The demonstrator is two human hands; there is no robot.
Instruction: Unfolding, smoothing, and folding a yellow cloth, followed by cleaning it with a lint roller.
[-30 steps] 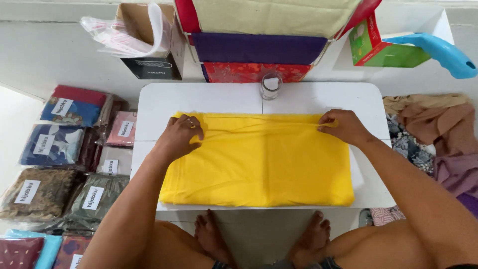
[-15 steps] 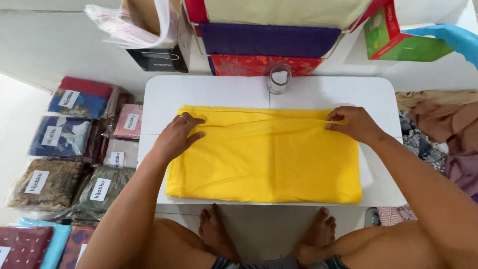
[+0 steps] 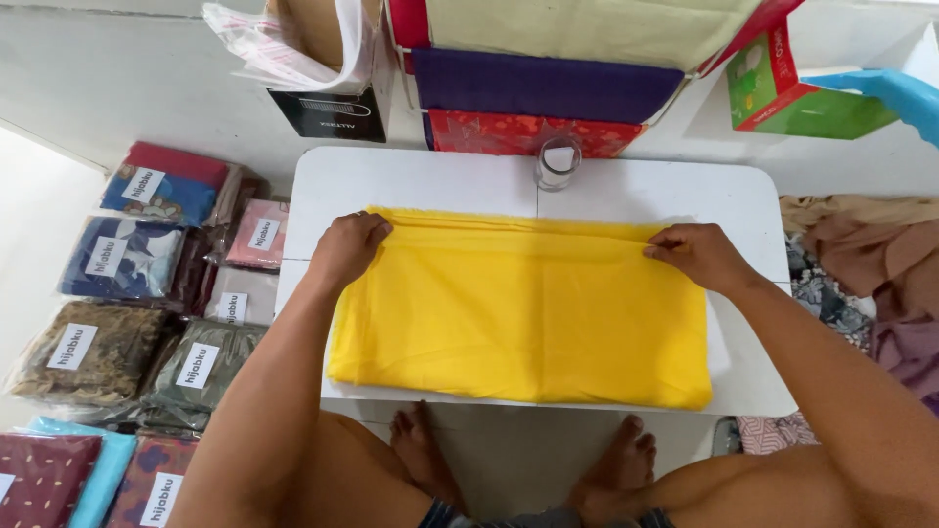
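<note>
While both hands pinch its far corners, left hand [image 3: 350, 246] and right hand [image 3: 696, 256], the cloth [image 3: 518, 313] stretches lengthwise between them, equally near.

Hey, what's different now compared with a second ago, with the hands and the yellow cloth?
Hardly anything. Left hand and right hand still pinch the far corners of the folded yellow cloth, which lies flat on the small white table as before. The glass jar hasn't shifted; only the head camera's framing moved slightly.
</note>
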